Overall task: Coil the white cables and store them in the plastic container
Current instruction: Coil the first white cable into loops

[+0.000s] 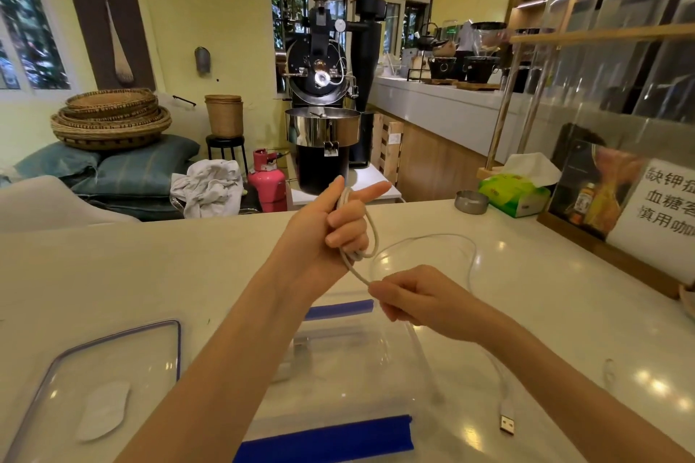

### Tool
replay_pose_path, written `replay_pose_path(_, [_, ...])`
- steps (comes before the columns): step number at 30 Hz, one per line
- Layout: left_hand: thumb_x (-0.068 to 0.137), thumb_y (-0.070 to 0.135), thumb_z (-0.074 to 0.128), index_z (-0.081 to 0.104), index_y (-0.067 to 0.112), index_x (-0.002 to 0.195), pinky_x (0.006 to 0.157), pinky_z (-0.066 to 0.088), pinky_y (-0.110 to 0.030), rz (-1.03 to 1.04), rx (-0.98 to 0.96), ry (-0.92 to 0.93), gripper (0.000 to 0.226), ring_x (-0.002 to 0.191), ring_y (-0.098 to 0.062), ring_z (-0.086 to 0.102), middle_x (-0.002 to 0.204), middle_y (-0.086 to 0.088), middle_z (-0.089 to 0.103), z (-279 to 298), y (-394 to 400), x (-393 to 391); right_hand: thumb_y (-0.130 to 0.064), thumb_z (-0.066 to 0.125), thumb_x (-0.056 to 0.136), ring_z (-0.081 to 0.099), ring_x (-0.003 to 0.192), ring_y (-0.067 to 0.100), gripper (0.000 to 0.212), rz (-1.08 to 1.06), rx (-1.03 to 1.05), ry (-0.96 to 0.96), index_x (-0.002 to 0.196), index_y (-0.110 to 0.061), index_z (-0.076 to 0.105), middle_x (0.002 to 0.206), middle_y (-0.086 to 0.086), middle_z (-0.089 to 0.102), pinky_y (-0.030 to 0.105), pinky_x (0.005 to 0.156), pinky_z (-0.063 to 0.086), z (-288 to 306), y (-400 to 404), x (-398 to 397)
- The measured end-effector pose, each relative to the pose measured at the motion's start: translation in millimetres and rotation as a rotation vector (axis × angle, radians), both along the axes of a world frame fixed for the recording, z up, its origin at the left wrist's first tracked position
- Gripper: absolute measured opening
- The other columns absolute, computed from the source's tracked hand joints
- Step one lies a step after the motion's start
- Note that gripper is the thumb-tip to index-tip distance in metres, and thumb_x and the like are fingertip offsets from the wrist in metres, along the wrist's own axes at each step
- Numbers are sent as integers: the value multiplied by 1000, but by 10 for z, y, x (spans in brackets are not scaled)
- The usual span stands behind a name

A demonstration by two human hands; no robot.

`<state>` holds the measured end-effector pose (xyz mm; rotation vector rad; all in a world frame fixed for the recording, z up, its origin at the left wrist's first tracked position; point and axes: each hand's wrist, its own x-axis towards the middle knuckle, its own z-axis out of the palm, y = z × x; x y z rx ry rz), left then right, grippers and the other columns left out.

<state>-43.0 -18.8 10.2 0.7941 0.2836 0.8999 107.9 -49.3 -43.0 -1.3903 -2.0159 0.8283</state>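
Left grip (334,225) cable (370,237)-wrapped, raised

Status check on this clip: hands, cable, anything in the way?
Left hand shut on cable, loops wound round fingers. Right hand pinching the slack. USB plug loose on counter. Container open below, nothing blocking.

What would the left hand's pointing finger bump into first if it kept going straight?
Probably nothing close: the left hand points its finger up and right, over the counter edge, roughly toward the wooden bar front. Depth is hard to judge.
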Motion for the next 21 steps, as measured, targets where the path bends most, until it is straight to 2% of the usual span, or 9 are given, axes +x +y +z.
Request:
replay_pose_path(2, [96, 37, 24, 60, 4, 101, 34, 28, -13, -44, 74, 45, 49, 25, -3, 33, 33, 5, 37, -3, -36, -44, -45, 53, 82, 42, 42, 1, 36, -45, -22, -4, 56, -20, 57, 49, -8, 47, 10, 47, 37, 9, 94, 97])
replay_pose_path(7, [97, 35, 22, 62, 3, 94, 38, 35, -15, 52, 307, 317, 50, 30, -5, 34, 35, 7, 35, -114, -139, -71, -26, 65, 79, 37, 41, 10, 18, -104, -103, 184, 65, -16, 69, 48, 2, 47, 17, 40, 34, 160, 250, 255])
replay_pose_path(11, [95, 34, 27, 66, 9, 76, 39, 29, -16, 33, 345, 389, 50, 31, -6, 30, 37, 8, 30, -223, -223, -29, -20, 67, 79, 41, 43, 12, 9, -74, -30, 226, 74, -14, 72, 54, 9, 53, 19, 40, 35, 299, 290, 234])
replay_pose_path(13, [92, 36, 30, 65, 7, 77, 41, 24, -18, 5, 364, 415, 48, 33, -6, 25, 38, 9, 27, -265, -240, -4, -17, 65, 80, 44, 43, 12, 9, -61, 20, 244, 78, -11, 71, 57, 10, 58, 18, 40, 37, 362, 283, 203])
replay_pose_path(17, [92, 38, 30, 64, 5, 79, 39, 22, -16, 14, 403, 509, 49, 35, -5, 23, 40, 9, 27, -350, -222, 37, -12, 61, 83, 51, 43, 10, 9, -3, 37, 299, 85, -7, 69, 54, -3, 65, 16, 41, 43, 486, 213, 149])
replay_pose_path(21, [96, 35, 28, 64, 7, 73, 37, 22, -15, 73, 358, 495, 51, 34, -5, 21, 38, 9, 26, -400, -151, 22, -9, 57, 86, 60, 54, 8, 12, 44, 57, 292, 89, -10, 69, 66, -2, 70, 18, 50, 51, 542, 117, 137])
